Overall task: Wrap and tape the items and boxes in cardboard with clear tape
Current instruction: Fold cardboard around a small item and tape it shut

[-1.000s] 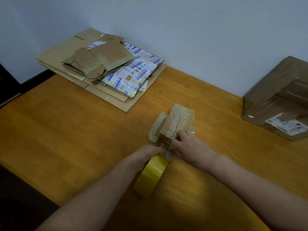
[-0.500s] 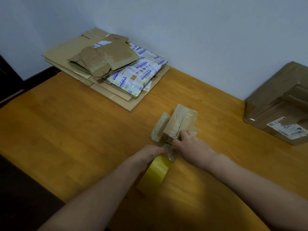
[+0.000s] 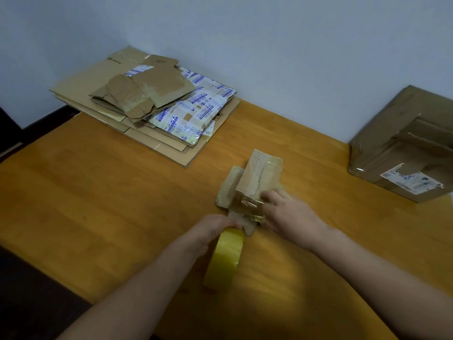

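Head view: the small cardboard bundle (image 3: 255, 179) lies on the wooden surface (image 3: 98, 204) right of centre, its near end between the two hands. The left hand (image 3: 213, 230) sits just below and left of that end, fingers curled over the top of the tape roll (image 3: 224, 258), which stands on edge and touches the bundle's near corner. The right hand (image 3: 290, 214) is against the bundle's lower right side, fingers above and thumb below, gripping the taped end.

Half a second ago the right hand's fingers covered the top of that near end. Now they sit further right, and a crinkled, glossy band of tape shows across the cardboard there. The roll stays at the left hand.

The bundle is rough brown card, folded in uneven flaps, with a torn pale strip along its top. The roll is a shiny, yellowish ring.

Flattened cardboard sheets (image 3: 81, 92) are stacked upper left under a printed plastic mailer (image 3: 196, 111). A taped brown box (image 3: 402, 143) with a white label stands at the right edge.
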